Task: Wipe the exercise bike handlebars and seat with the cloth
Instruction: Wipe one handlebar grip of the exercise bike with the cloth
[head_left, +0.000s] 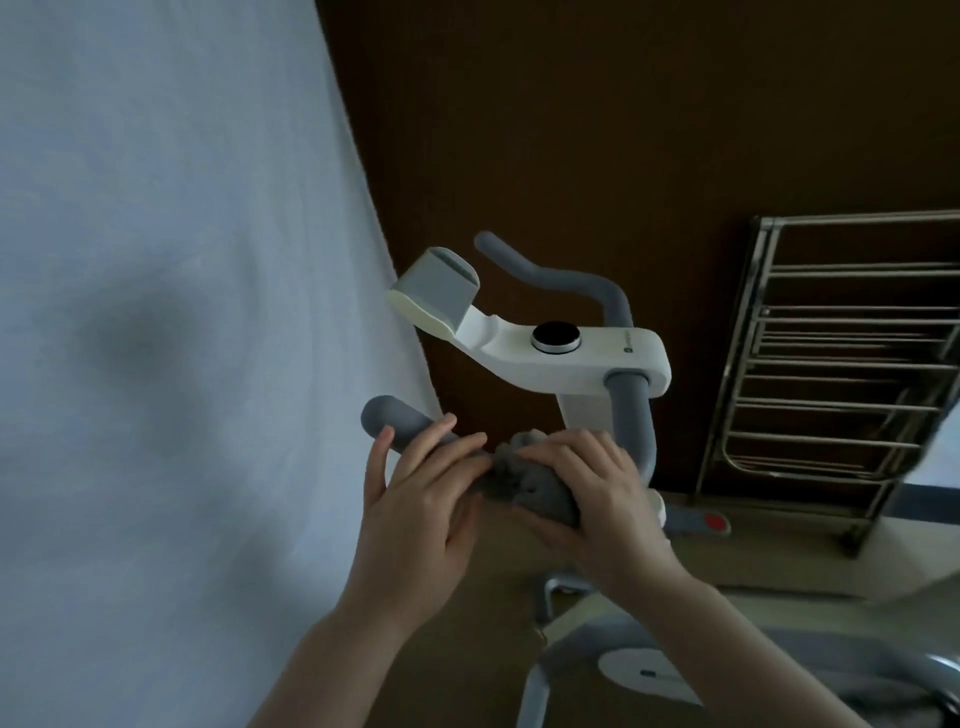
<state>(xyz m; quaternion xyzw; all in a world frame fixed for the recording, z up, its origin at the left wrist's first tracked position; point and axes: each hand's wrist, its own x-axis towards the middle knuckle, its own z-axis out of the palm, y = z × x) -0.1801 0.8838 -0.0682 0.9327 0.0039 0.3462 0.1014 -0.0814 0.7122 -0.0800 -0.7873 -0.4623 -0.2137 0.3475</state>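
Cloth (535, 480) under right hand (592, 499), mid-handlebar (395, 421).

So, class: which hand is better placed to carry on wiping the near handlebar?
Right hand: it grips the cloth around the handlebar. The left hand only rests on it.

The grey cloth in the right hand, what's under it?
Under the cloth runs the near grey handlebar; its bare end sticks out left, past the left hand. The right hand grips the cloth around the bar, so that stretch is covered.
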